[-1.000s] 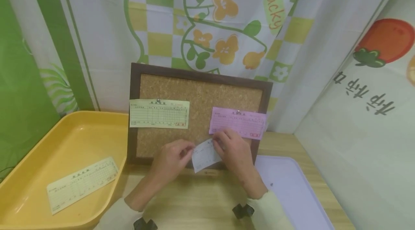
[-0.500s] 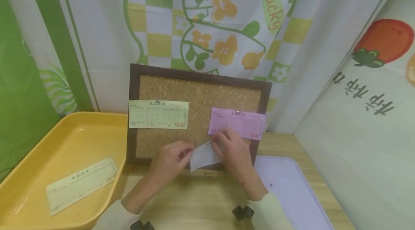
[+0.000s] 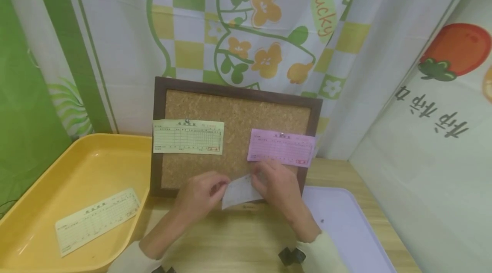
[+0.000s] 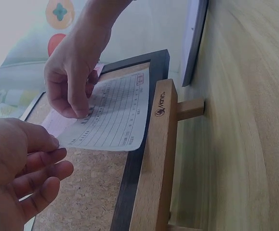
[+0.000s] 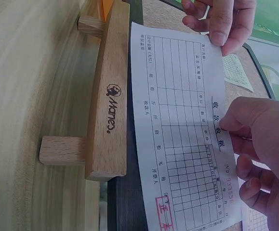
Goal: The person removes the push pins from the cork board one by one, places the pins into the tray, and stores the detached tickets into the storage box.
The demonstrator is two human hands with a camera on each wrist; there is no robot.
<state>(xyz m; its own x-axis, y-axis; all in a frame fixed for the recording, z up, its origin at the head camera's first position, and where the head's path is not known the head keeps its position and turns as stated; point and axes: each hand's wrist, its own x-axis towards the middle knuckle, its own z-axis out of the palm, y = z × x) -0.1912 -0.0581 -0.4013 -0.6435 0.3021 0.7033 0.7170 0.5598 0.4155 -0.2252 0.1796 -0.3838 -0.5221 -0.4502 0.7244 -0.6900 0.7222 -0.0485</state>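
Note:
A white receipt slip [image 5: 178, 120] with a printed grid and a red stamp mark is held in front of the lower cork board [image 3: 234, 106]. My left hand [image 3: 201, 189] pinches its upper left corner between thumb and forefinger. At the middle of the slip's top edge, my right hand [image 3: 278, 183] pinches the paper; whether a pin is under those fingertips is hidden. Just above the right hand, a pink receipt slip [image 3: 282, 147] hangs from a pushpin on the board. A yellow-green receipt slip [image 3: 188, 137] is pinned at the board's left.
The dark-framed board leans on a wooden easel [image 4: 156, 159]. A yellow tray [image 3: 115, 153] at left holds another pale receipt slip [image 3: 98, 221]. On the right lies a lilac tray [image 3: 346, 221] with a small dark object [image 3: 322, 221]. A patterned curtain [image 3: 127, 29] hangs behind.
Both hands have shifted slightly lower with the white slip, and its free lower left corner has swung down and left. The pinned slips stay where they were.

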